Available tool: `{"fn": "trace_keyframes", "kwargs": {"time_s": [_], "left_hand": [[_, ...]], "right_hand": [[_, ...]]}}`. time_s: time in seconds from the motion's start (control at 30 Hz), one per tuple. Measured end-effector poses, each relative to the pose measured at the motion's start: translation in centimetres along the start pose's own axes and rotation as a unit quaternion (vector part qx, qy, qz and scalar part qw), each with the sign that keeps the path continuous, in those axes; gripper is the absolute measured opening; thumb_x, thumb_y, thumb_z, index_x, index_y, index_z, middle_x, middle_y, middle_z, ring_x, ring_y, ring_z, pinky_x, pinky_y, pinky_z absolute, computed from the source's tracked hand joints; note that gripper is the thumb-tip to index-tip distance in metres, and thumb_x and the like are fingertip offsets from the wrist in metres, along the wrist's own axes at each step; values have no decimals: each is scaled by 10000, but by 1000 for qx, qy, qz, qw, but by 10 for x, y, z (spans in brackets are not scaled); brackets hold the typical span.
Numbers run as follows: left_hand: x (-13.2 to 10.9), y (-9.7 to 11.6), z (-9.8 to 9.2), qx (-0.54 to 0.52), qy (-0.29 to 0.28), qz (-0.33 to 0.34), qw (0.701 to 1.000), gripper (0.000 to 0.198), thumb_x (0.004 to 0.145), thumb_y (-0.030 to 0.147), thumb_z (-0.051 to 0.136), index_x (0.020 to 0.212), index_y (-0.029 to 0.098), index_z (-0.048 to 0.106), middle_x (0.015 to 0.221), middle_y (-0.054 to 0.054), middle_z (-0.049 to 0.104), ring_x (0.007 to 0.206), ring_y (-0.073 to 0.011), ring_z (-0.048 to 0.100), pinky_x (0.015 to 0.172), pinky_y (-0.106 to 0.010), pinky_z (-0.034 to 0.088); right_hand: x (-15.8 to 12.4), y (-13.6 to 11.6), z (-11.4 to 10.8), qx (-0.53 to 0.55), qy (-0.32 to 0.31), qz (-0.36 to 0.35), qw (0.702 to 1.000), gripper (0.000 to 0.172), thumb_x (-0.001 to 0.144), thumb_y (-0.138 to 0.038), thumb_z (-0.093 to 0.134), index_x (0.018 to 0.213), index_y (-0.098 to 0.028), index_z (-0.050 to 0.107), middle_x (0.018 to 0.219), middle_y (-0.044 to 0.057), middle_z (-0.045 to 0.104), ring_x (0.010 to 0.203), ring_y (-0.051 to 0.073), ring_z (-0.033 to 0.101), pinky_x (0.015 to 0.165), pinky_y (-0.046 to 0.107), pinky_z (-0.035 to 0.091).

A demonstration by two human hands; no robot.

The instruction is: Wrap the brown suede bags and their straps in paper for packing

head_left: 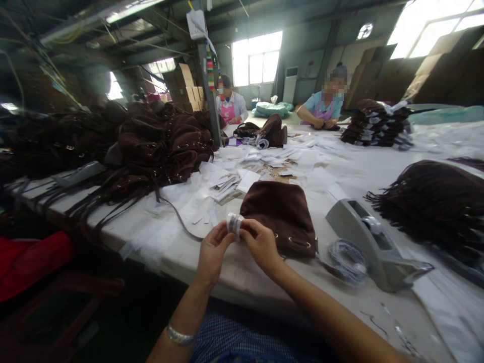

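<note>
A small, shiny, whitish translucent piece with a grey band [234,225] is pinched between the fingertips of the left hand [212,252] and the right hand [263,248], thumbs and fingers closed on its edges; it is held above the near edge of the white, flat-topped table [230,269], just in front of a dark brown, soft-napped, rounded fabric bag [278,212] with gold-toned oval eyelets [308,245]; to the right lie a glossy, ring-shaped coil of clear plastic [347,262] (its layers look crinkled) and a smooth, wedge-shaped grey tape dispenser [340,219].
</note>
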State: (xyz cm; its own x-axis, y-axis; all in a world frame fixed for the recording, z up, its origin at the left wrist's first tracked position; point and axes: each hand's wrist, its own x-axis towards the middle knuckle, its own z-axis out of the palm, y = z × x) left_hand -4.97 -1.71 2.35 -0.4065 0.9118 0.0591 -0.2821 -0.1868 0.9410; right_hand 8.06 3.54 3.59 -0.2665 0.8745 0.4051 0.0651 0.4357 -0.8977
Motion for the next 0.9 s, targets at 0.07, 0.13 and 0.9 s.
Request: {"fn": "trace_keyframes", "kwargs": {"time_s": [0.07, 0.13, 0.9], "left_hand": [[0, -1, -2, -3, -10, -1, 1000, 446, 738, 260, 797, 1161, 186, 676, 1169, -80, 722, 1076, -227, 668, 908, -334, 540], [0, -1, -2, 23, -9, 5, 1000, 434, 756, 290, 783, 1168, 195, 686, 1154, -73, 727, 1041, -230, 678, 874, -333, 556], [-7, 33, 9, 340, -100, 217, 909, 240, 823, 326, 736, 1041, 227, 733, 961, -28, 728, 833, -173, 672, 774, -291, 548]], "right_hand": [[-1, -2, 1, 2, 4, 12, 1000, 145, 827, -193, 629, 937, -207, 722, 932, 22, 742, 872, 199, 674, 853, 299, 489], [-2, -4, 2, 2, 5, 21, 1000, 141, 830, -196, 618, 928, -205, 719, 923, 20, 740, 871, 200, 671, 846, 296, 484], [-29, -19, -20, 316, 41, 189, 929, 387, 716, -310, 832, 982, -220, 566, 866, -8, 718, 799, 138, 672, 760, 241, 519]]}}
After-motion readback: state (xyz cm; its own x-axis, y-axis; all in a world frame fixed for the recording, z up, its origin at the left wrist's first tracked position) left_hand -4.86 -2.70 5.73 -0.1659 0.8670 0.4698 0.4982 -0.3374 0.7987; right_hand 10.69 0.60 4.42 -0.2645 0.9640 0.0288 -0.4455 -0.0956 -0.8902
